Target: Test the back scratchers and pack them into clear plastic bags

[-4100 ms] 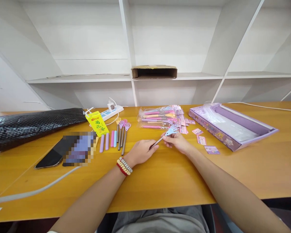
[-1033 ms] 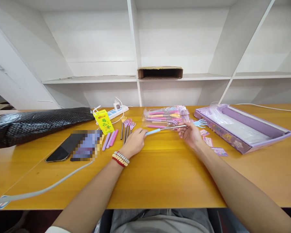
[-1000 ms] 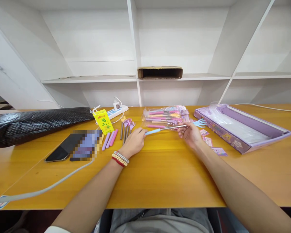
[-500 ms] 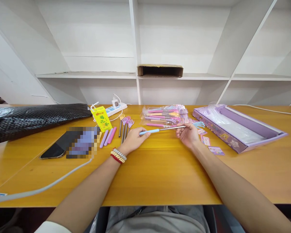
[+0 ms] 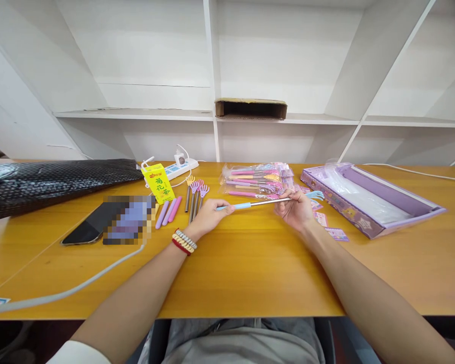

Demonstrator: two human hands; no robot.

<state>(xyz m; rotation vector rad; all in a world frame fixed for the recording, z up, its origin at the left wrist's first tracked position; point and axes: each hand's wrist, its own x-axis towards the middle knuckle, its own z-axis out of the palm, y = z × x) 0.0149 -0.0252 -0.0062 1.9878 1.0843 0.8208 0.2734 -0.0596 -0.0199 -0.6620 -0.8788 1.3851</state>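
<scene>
Across the middle, above the table, I hold a back scratcher (image 5: 266,202) with a light blue handle, a metal rod and a blue claw. My left hand (image 5: 209,216) is closed around the handle end. Near the claw, the fingers of my right hand (image 5: 296,208) pinch the rod. Left of my left hand lie several claw heads on dark rods (image 5: 195,194) in yellow, pink and purple. Loose purple and pink handles (image 5: 169,213) rest beside them. Behind my right hand are back scratchers in clear plastic bags (image 5: 256,179). Small printed cards (image 5: 337,234) lie right of it.
A purple display box (image 5: 375,230) with clear plastic inside stands at right. At left are a yellow drink carton (image 5: 159,184), a power strip (image 5: 182,167), a dark phone (image 5: 89,225), a partly pixelated item and a black wrapped bundle (image 5: 60,184). A cardboard box (image 5: 251,110) sits on the shelf.
The back scratcher and my right hand have shifted slightly to the right, so the blue claw sits a little farther right. Both hands keep their hold; the view has tilted slightly.
</scene>
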